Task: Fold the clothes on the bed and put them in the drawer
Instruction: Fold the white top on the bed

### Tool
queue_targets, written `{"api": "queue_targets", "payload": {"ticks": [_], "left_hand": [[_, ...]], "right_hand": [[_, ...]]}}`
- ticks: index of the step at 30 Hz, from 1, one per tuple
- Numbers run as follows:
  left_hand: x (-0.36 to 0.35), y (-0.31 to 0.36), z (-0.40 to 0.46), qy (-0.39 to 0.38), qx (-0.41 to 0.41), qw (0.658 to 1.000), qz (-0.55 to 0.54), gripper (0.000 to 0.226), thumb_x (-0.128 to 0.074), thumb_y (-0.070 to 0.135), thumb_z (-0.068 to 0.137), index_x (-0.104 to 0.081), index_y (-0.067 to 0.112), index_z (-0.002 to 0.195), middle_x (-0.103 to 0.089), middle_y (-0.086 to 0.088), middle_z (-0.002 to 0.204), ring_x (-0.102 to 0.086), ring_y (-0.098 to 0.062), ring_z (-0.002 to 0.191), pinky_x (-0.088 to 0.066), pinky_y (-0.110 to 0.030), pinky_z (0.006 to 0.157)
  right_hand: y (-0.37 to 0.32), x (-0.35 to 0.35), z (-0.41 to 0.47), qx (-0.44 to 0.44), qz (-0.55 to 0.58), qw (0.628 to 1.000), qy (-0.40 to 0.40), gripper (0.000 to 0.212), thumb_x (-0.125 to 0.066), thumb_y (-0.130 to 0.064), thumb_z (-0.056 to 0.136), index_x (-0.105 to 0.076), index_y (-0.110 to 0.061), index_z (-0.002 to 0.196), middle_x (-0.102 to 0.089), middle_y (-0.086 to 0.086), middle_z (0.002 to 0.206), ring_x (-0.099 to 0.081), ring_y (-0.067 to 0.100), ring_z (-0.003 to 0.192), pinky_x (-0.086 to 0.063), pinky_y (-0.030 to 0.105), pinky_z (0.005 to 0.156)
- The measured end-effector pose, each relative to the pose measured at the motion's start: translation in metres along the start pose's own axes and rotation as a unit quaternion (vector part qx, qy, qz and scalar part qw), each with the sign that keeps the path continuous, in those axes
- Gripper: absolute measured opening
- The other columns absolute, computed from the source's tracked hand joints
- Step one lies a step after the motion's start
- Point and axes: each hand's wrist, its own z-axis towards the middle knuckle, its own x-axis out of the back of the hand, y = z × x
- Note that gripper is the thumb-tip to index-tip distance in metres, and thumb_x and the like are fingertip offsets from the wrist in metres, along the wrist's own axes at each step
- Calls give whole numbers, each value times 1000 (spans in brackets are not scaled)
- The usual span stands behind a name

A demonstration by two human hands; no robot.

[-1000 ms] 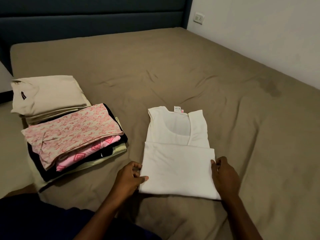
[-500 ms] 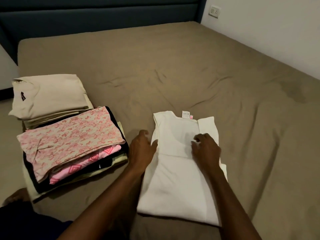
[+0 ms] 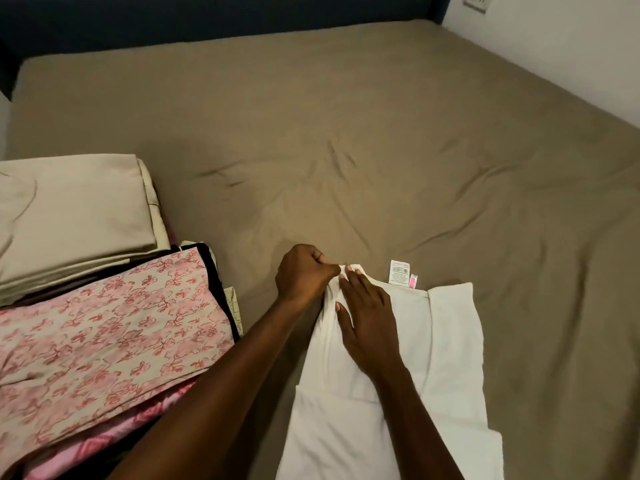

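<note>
White top [image 3: 450,341] half-folded on our bed [image 3: 381,133] | left hand [image 3: 304,271] pinches its shoulder strap, right hand [image 3: 367,323] flat, fingers released | folded stack [image 3: 104,323] beside us | drawer step remains, we judge

We note a white care tag [image 3: 399,271] at the neckline of the white top [image 3: 450,341], standing up from the collar edge. It carries lines of small dark print, too fine for us to read. A smaller pink tag [image 3: 412,281] sits just beside it; we can make out no characters on it.
</note>
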Motion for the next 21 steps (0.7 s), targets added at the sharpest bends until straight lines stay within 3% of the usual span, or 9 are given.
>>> {"api": "queue_targets", "payload": {"ticks": [5,8,11,15,18,20,21], "left_hand": [[-8,13,19,6,-72,984,164,21,-81,33,73,-67,19,77,-68,5,78,-65,-18,75,-51,-29,69],[-11,27,28,-23,-85,960,264,26,-81,32,78,-65,13,87,-62,0,84,-64,-24,81,-47,-30,69],[-15,35,32,-40,-70,955,284,29,-81,18,78,-53,13,75,-52,1,75,-62,-24,79,-45,-29,65],[-18,47,38,-57,-27,963,263,34,-78,8,74,-45,13,65,-52,1,66,-59,-19,70,-43,-27,59],[-19,49,37,-95,21,981,167,30,-77,9,70,-50,10,59,-61,0,48,-60,-9,41,-41,-19,49],[-15,44,32,-95,34,992,74,23,-79,11,68,-57,5,65,-65,-3,52,-67,-14,44,-52,-24,51],[-12,40,29,-76,27,997,17,19,-79,9,68,-62,4,74,-69,-5,61,-71,-18,52,-60,-31,60]], "right_hand": [[-1,1,-2,17,25,999,27,63,-55,-43,102,-40,-18,158,-29,-2,168,-20,15,157,-27,43,123],[-1,1,-4,27,34,998,51,60,-56,-50,100,-52,-17,151,-37,-1,165,-27,18,155,-30,48,121],[-1,-1,-10,19,57,994,86,57,-54,-55,99,-64,-16,140,-50,-1,156,-41,19,148,-35,46,117],[0,-3,-14,12,78,987,138,54,-69,-46,90,-69,-9,129,-66,3,136,-57,23,131,-43,41,108],[-1,-3,-13,17,69,989,130,49,-72,-42,88,-71,-9,125,-69,4,129,-60,25,124,-45,42,103],[-1,-2,-13,22,63,991,113,49,-69,-43,90,-70,-13,128,-67,2,133,-58,24,127,-45,42,103],[-1,-1,-13,23,61,992,104,50,-67,-43,91,-68,-15,132,-64,1,139,-55,23,132,-43,41,106]]}}
